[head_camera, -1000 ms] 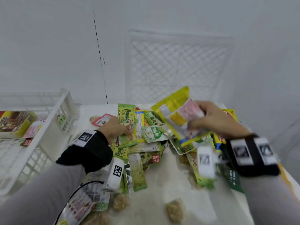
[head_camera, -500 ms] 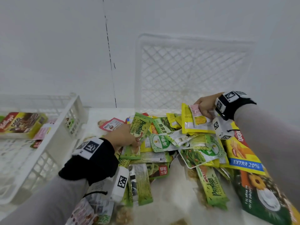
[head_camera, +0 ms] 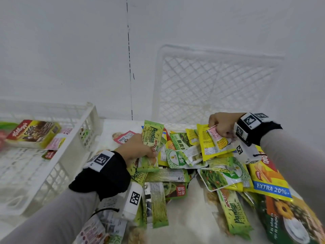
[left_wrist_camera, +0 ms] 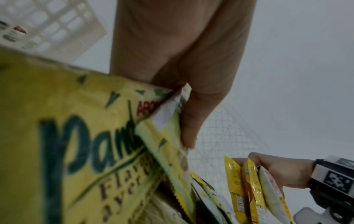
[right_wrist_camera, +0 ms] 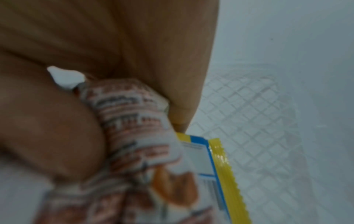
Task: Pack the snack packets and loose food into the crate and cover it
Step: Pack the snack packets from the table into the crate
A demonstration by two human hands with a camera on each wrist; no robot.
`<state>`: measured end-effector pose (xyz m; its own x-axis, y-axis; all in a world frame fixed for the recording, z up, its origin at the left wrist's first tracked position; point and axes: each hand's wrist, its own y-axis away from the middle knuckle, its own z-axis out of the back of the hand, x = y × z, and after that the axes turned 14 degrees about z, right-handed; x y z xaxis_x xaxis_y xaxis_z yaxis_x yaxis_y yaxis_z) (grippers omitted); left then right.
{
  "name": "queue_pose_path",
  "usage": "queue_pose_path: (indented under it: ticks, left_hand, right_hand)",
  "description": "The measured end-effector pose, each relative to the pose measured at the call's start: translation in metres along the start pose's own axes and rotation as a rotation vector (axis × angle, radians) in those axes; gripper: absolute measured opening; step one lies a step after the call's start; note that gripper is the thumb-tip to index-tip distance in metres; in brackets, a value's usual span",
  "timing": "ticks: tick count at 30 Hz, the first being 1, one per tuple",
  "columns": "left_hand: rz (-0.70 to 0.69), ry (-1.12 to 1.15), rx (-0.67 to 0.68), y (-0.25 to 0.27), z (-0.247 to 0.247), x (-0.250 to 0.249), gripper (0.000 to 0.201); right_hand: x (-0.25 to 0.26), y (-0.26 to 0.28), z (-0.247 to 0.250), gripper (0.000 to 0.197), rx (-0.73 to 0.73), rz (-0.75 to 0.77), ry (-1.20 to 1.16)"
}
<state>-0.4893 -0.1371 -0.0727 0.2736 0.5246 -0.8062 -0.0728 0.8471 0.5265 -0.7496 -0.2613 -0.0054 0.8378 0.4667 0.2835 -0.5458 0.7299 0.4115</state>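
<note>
A heap of snack packets [head_camera: 184,166] covers the white table. My left hand [head_camera: 139,150] grips green Pandan cake packets [head_camera: 152,138] at the heap's left side; the left wrist view shows the Pandan packets [left_wrist_camera: 86,151] against my fingers [left_wrist_camera: 191,121]. My right hand [head_camera: 221,127] holds a yellow packet [head_camera: 209,143] and a small pink-and-white packet [head_camera: 215,135] at the heap's far right; the pink-and-white packet [right_wrist_camera: 134,128] fills the right wrist view. The white crate [head_camera: 58,166] stands at left with a Kellogg's box [head_camera: 33,132] inside.
A white lattice lid [head_camera: 211,85] leans upright against the wall behind the heap. A big sunflower-print bag [head_camera: 290,221] and a yellow "EXTRA 20%" bag [head_camera: 269,180] lie at right. Loose food pieces [head_camera: 137,235] lie near the front edge.
My right hand carried the yellow and pink packets back and to the right, away from the heap's middle. My left hand closed on the Pandan packets and lifted them slightly.
</note>
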Motion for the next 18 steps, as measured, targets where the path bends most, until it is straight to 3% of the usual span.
queue_pose_path:
  ticks: [6, 10, 18]
  left_hand:
    - [-0.014, 0.036, -0.053, 0.013, 0.022, -0.003, 0.021]
    - [-0.078, 0.079, -0.031, 0.034, 0.048, -0.011, 0.018]
    - [-0.328, 0.24, -0.028, 0.088, 0.102, -0.036, 0.019]
  right_hand:
    - [0.007, 0.008, -0.017, 0.032, -0.261, 0.113, 0.042]
    - [0.027, 0.027, -0.014, 0.023, -0.394, 0.208, 0.043]
    - [0.098, 0.042, 0.008, 0.024, -0.679, 0.206, -0.101]
